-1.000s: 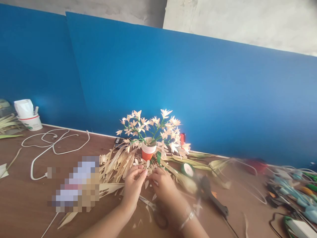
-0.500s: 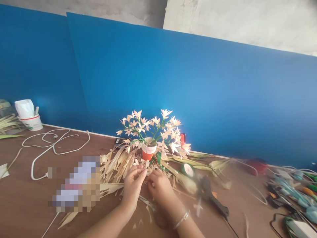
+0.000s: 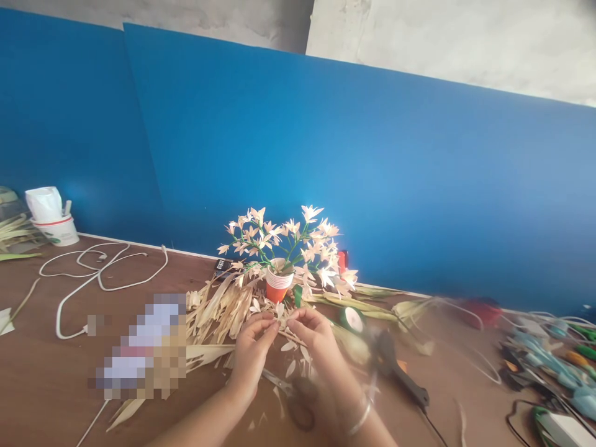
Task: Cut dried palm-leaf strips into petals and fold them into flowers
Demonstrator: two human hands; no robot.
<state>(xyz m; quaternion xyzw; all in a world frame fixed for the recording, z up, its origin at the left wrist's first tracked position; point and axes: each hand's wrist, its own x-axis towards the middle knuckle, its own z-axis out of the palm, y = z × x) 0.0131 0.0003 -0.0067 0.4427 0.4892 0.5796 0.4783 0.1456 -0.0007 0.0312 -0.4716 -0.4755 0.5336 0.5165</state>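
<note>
My left hand point(image 3: 251, 354) and my right hand point(image 3: 316, 341) meet over the brown table, fingertips pinched together on a small cream paper flower point(image 3: 280, 309) with a thin stem. Loose cream petals point(image 3: 294, 363) lie just below the fingers. Right behind the hands stands an orange-and-white paper cup point(image 3: 278, 284) holding a bunch of cream flowers on green stems point(image 3: 284, 239). A heap of dried leaf strips point(image 3: 223, 304) spreads to the left of my left hand. Scissors point(image 3: 284, 388) lie on the table under my wrists.
A green tape roll point(image 3: 352, 318) and a black glue gun point(image 3: 400, 372) lie right of my right hand. White cables point(image 3: 102, 273) loop at the left, a white cup point(image 3: 58, 230) at far left. Tools and wires point(image 3: 554, 366) crowd the right end. A blue panel point(image 3: 326, 155) backs the table.
My right hand has lifted and shifted right and up, its fingers now raised to the flower beside the left fingertips. The left hand has barely moved.
</note>
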